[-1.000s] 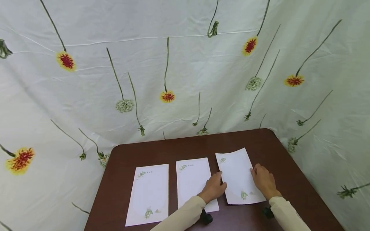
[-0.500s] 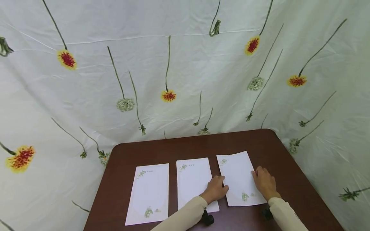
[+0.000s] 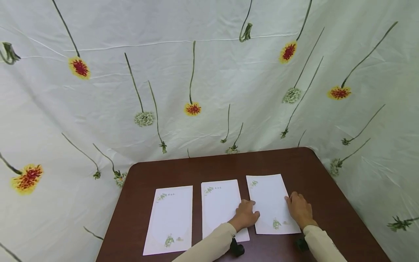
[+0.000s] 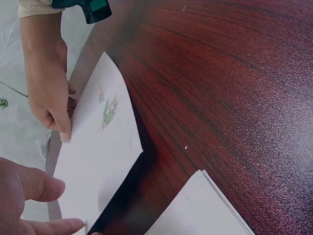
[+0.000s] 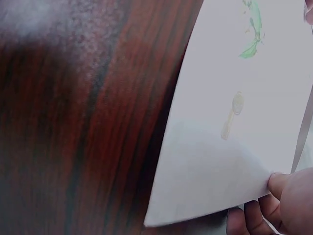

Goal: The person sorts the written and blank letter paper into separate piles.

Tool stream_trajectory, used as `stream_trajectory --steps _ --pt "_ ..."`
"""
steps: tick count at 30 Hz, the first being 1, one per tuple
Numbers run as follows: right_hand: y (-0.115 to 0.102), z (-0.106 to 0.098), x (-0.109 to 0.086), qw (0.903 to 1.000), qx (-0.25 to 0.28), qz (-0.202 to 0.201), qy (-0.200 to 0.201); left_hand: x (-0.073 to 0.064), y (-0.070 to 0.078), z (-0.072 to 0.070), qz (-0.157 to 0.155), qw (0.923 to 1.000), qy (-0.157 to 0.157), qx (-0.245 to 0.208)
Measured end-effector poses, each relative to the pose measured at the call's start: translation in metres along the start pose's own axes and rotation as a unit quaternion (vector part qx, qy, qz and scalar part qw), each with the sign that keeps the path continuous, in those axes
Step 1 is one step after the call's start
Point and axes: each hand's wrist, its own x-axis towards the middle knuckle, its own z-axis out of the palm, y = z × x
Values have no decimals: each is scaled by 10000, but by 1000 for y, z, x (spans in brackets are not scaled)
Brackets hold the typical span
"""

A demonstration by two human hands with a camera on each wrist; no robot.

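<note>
A white sheet of paper (image 3: pixel 269 203) with a faint green plant print lies at the right of the table, between both hands. My left hand (image 3: pixel 245 214) holds its left edge; in the left wrist view the thumb and a finger are over the paper and another fingertip shows at the edge. My right hand (image 3: pixel 299 210) pinches the right edge, thumb on top and fingers curled beneath, as the right wrist view shows. Dark shadow under the sheet's near edge (image 5: pixel 183 219) shows it slightly raised there. The left forearm crosses a middle stack of similar paper (image 3: pixel 219 207), partly hiding it.
Another printed white sheet (image 3: pixel 170 218) lies at the left of the dark brown table (image 3: pixel 216 166). A white flower-patterned cloth (image 3: pixel 170 80) hangs behind and beside the table. Black devices are strapped at both wrists, such as the left wrist device (image 3: pixel 237 249).
The right-hand sheet has come down flatter, its far edge moving slightly nearer and losing its curve. Both hands stay at its sides. The other papers keep their places.
</note>
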Motion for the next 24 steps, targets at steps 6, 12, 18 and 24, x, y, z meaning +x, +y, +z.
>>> stream_trajectory --steps 6,12,18,24 --pt "3 3 2 9999 -80 16 -76 -2 2 -1 -40 10000 -36 -77" --pt "5 4 0 9992 -362 -149 20 -5 2 -1 70 10000 -34 37" --pt "4 5 -1 9986 -450 -239 142 -5 1 -4 88 9998 -79 172" --pt "-1 7 -3 9984 -429 -220 298 -6 -4 -5 217 9996 64 152"
